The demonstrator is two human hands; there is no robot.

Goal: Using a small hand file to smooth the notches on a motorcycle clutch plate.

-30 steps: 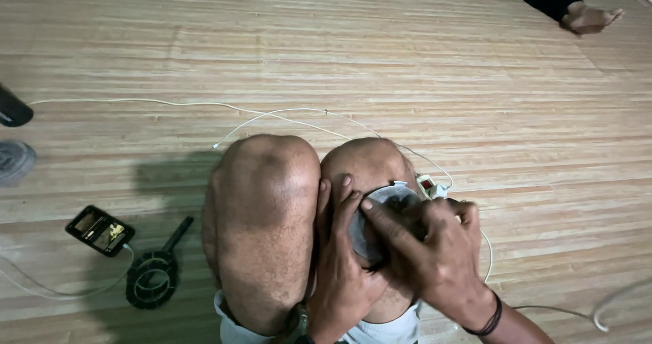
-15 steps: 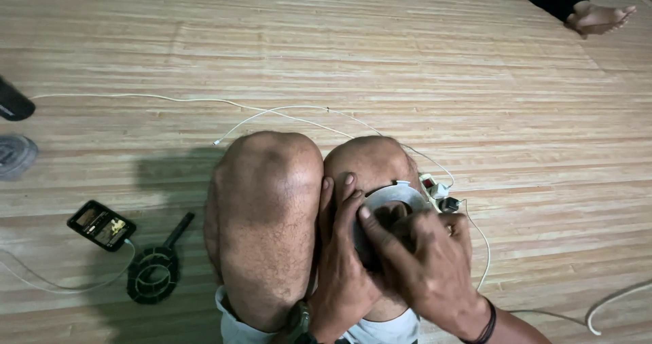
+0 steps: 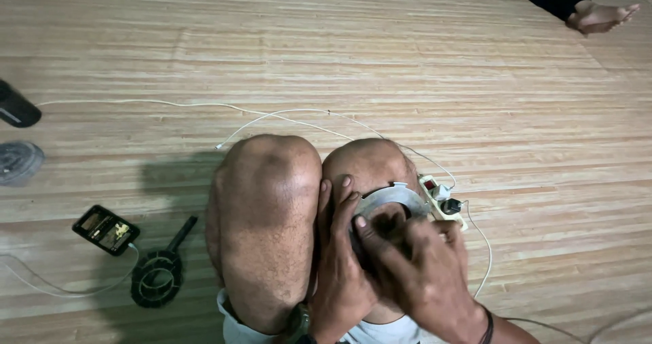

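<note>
I sit with both knees drawn up. A round grey metal ring (image 3: 394,198) rests against my right knee (image 3: 370,160). My left hand (image 3: 339,262) grips the ring from its left side, fingers pointing up between the knees. My right hand (image 3: 418,269) lies over the ring's lower part with its fingers curled on the dark middle, hiding what is inside. My left knee (image 3: 268,201) is beside them.
A white power strip (image 3: 440,200) with plugs lies just right of the ring, white cables trailing over the wooden floor. A phone (image 3: 106,230) and a black round part with a handle (image 3: 157,277) lie at left. Another person's foot (image 3: 601,14) shows at top right.
My right hand has slid down and rightwards over the ring, so more of the ring's upper rim shows. The left hand stays in place.
</note>
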